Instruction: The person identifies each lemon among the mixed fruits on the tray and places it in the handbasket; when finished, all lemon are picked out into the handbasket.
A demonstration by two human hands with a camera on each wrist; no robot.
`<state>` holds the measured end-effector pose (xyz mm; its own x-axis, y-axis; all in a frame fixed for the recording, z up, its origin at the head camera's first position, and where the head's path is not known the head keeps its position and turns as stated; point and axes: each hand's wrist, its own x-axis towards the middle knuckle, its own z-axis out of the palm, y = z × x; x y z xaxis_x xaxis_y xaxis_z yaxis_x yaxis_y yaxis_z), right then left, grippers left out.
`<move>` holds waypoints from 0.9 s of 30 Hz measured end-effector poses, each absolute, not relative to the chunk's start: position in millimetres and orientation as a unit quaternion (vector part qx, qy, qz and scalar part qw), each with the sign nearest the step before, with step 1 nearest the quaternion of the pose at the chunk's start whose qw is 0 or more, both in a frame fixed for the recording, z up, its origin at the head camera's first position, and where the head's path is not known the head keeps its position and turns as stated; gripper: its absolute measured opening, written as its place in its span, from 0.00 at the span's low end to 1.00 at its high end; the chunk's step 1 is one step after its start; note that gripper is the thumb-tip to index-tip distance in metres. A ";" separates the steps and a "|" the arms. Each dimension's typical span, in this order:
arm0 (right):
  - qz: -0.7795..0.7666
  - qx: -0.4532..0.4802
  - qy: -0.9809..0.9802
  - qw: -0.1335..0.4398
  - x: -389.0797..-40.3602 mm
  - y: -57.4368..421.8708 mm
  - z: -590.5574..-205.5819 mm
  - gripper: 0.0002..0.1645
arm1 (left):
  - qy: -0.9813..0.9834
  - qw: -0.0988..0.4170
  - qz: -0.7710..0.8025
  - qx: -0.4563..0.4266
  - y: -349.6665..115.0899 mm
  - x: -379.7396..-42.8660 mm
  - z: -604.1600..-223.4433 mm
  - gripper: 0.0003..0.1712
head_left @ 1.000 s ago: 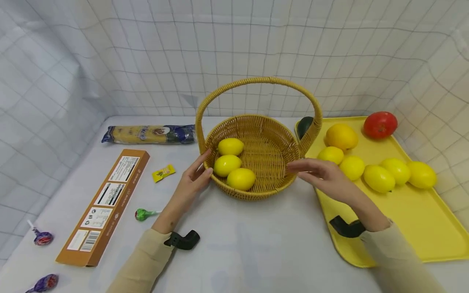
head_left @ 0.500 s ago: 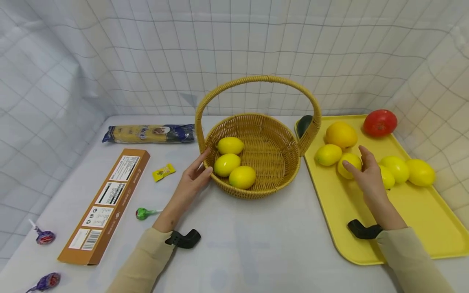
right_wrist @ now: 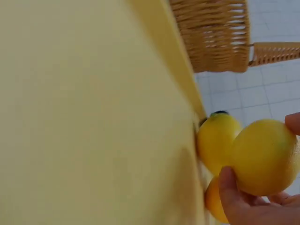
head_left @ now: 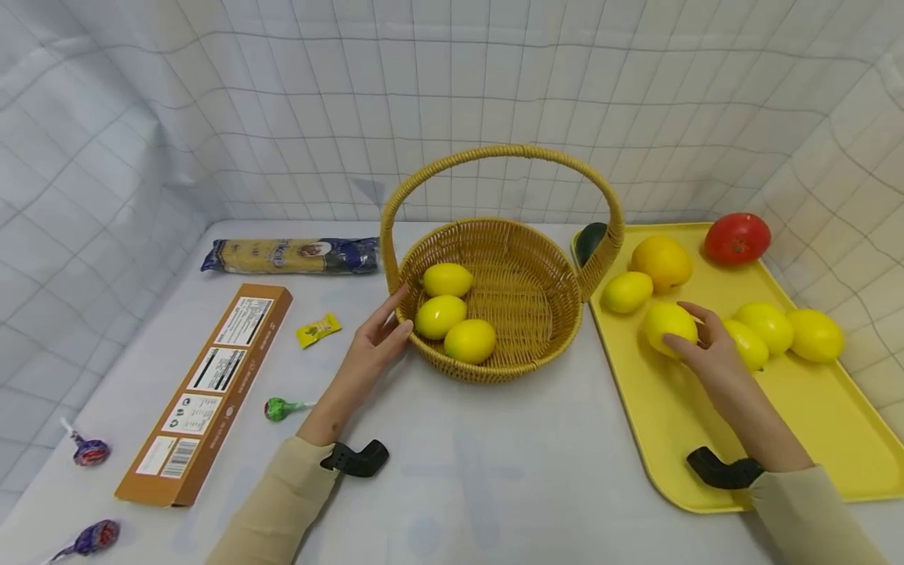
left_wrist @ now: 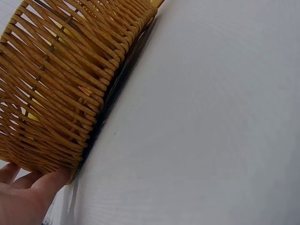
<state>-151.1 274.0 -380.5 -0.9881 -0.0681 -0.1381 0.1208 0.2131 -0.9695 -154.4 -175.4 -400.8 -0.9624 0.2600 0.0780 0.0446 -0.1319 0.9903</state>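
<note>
The box [head_left: 204, 399] bears a barcode [head_left: 180, 457]; packet [head_left: 297, 256], perhaps "Ankara".

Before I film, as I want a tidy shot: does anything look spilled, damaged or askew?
Nothing looks spilled or damaged; the basket stands upright. Left of it, the box lies aslant with lollipops scattered around, slightly untidy.

Head view forward, down; wrist views close; all share basket [head_left: 519, 306].

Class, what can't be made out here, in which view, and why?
Dark green item: head view, partly behind the basket handle.
One tray lemon: head view, partly behind the right hand.
Lemons in the basket: left wrist view, mostly screened by its weave.
Left hand: left wrist view, cut off by frame edges.
Brown box: head view, fine print too small.
</note>
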 end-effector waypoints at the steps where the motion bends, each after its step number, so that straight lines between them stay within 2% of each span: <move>1: -0.678 -0.007 0.730 0.086 -147.3 274.4 -378.3 0.32 | 0.655 0.072 0.742 0.118 -175.1 -154.4 -400.9 0.33; 4: -0.805 -0.097 0.568 0.140 -138.1 266.1 -369.2 0.22 | 0.657 0.070 0.741 0.121 -174.6 -154.5 -400.8 0.32; 7: -0.821 -0.173 0.506 0.201 -134.0 243.2 -356.4 0.22 | 0.658 0.070 0.740 0.122 -174.9 -154.5 -400.6 0.32; 11: -0.740 -0.219 0.593 0.231 -142.6 204.6 -341.7 0.25 | 0.658 0.070 0.739 0.123 -175.2 -154.8 -401.6 0.32; 15: -0.622 -0.232 0.709 0.238 -167.1 176.3 -335.1 0.28 | 0.657 0.070 0.741 0.125 -174.5 -156.3 -403.3 0.32; 19: -0.544 -0.254 0.753 0.269 -187.5 162.0 -332.0 0.29 | 0.653 0.074 0.743 0.127 -173.8 -157.0 -404.2 0.32; 27: -0.422 -0.376 0.761 0.319 -209.4 141.2 -330.2 0.28 | 0.653 0.072 0.743 0.127 -175.7 -155.3 -402.4 0.32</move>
<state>-209.4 141.2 -330.2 -0.5145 -0.8407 -0.1688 -0.3025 0.3621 -0.8817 -155.3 -175.7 -402.4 -0.9575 0.2726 0.0947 0.0588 -0.1371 0.9888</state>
